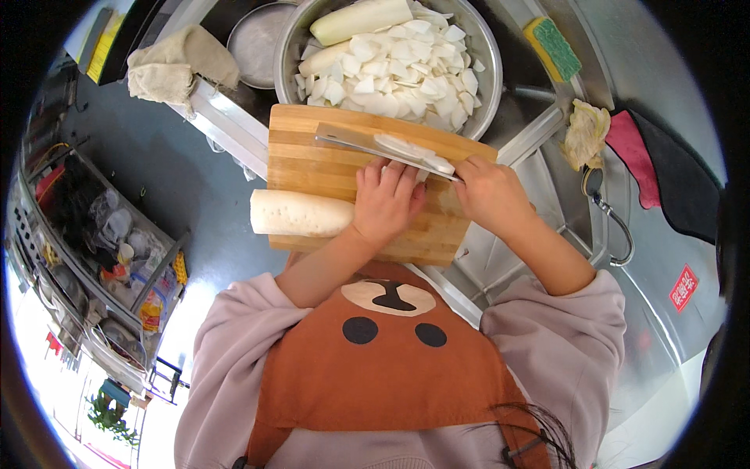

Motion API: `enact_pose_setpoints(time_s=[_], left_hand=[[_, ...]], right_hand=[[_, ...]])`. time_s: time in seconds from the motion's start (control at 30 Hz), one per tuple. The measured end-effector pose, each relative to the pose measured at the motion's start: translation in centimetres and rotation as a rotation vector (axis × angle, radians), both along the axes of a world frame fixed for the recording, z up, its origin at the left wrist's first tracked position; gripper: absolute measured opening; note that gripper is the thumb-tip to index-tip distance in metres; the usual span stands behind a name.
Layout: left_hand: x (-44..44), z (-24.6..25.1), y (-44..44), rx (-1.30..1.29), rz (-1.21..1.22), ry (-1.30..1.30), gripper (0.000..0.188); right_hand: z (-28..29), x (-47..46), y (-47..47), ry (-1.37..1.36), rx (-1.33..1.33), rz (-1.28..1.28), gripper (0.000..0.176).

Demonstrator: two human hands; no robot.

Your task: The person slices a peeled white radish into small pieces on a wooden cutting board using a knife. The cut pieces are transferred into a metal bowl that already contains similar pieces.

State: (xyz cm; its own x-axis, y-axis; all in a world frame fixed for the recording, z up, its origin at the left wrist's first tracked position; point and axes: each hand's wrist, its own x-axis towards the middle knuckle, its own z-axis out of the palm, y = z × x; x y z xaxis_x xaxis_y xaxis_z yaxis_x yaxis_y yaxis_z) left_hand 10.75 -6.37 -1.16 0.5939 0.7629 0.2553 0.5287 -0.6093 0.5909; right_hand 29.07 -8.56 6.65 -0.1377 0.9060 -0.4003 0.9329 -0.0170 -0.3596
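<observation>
My right hand grips the handle end of a cleaver-like kitchen knife, whose blade slants across a wooden cutting board. Thin white slices lie along the blade's far side. Just on the near side, my left hand presses its bent fingers over a piece of white radish, mostly hidden under them. A thick length of peeled white radish rests on the board by my left wrist, one end past the board's left edge. Beyond the board, a steel bowl holds many radish slices and larger radish pieces.
The board spans the steel sink's edges. A round metal pan and a beige cloth are at the upper left. To the right are a sponge, a crumpled cloth and a curved metal faucet pipe.
</observation>
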Motion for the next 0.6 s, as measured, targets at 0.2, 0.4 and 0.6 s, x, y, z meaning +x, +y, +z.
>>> enact_pose_setpoints(time_s=[0.2, 0.4, 0.6], left_hand=[[-0.3, 0.0, 0.0, 0.024, 0.006, 0.042, 0.034], [-0.1, 0.1, 0.0, 0.033, 0.009, 0.009, 0.035], [-0.2, -0.2, 0.1, 0.051, 0.017, -0.019, 0.038]], right_hand=[[4.1, 0.8, -1.5, -0.051, -0.1, -0.028, 0.014], [0.4, -1.0, -0.1, -0.045, -0.06, -0.021, 0.014], [3.2, 0.2, -0.1, 0.002, 0.006, -0.011, 0.018]])
